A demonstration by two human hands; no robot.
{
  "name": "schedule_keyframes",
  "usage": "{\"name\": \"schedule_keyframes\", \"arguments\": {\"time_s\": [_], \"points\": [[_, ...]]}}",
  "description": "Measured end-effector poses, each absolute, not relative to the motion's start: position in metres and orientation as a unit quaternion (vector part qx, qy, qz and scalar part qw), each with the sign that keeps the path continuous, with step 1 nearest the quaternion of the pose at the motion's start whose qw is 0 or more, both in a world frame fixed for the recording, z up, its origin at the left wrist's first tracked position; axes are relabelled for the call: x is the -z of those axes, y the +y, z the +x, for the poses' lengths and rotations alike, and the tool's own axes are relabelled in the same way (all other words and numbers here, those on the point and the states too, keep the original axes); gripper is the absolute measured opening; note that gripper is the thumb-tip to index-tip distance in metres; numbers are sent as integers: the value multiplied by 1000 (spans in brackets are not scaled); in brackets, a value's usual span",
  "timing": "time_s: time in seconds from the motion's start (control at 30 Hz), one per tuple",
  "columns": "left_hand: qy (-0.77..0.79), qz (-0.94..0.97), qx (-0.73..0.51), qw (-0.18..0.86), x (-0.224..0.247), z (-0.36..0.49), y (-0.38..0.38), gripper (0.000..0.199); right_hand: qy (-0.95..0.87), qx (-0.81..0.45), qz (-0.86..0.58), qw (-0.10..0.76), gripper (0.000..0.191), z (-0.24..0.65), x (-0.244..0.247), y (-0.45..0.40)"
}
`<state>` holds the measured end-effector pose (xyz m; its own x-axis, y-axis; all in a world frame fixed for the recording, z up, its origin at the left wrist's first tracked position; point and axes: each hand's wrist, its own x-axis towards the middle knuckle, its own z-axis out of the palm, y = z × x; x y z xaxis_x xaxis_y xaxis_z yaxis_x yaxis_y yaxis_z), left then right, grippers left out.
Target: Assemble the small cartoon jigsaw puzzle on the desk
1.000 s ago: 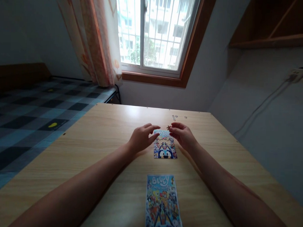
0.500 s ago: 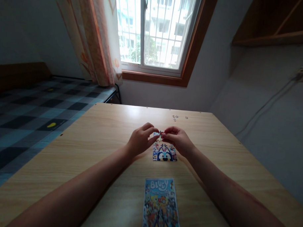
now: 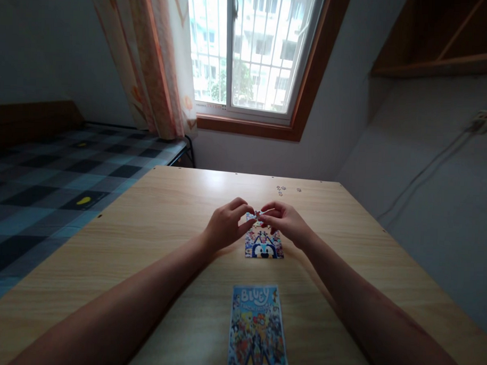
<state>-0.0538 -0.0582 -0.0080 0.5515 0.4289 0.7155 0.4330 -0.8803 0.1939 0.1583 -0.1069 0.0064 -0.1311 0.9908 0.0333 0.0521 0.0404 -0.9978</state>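
A small puzzle piece (image 3: 258,214) is held up over the upper part of a partly joined jigsaw puzzle (image 3: 264,250), which shows a blue cartoon dog face at its near edge. My right hand (image 3: 286,222) pinches the piece from the right between thumb and fingers. From the left, my left hand (image 3: 229,222) has its curled thumb and index fingertip at the piece's other edge. Both hands hide some of the puzzle's top. Nearer to me lies a printed Bluey picture sheet (image 3: 257,329), flat on the table.
Several loose puzzle pieces (image 3: 281,189) lie near the far edge of the wooden table (image 3: 179,201). A bed with a checked cover (image 3: 47,183) stands along the left. Beyond the table is a barred window (image 3: 259,55) with a curtain (image 3: 159,68).
The fingers of my right hand have shifted slightly on the puzzle piece. My left hand stays nearly where it was, and the view has moved a little.
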Motion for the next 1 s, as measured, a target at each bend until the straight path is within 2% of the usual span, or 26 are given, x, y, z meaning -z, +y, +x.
{"name": "schedule_keyframes", "arguments": {"time_s": [0.27,0.37,0.6,0.73,0.83,1.0], "points": [[-235,-889,394,9,6,-54,-59,21,-540,-501,-474,482,25,160,-3,-103],[-233,-891,388,16,7,-55,-58,18,-561,-495,-480,457,23,164,0,-99],[-268,-907,322,-37,16,-58,-48,8,-682,-382,-490,386,22,167,9,-100],[-269,-909,312,-58,19,-60,-43,16,-700,-357,-502,360,22,161,13,-103],[-263,-916,293,-79,20,-60,-42,15,-717,-326,-506,352,18,156,14,-103],[-277,-916,274,-96,19,-60,-42,9,-767,-197,-511,334,16,156,13,-101]]}}
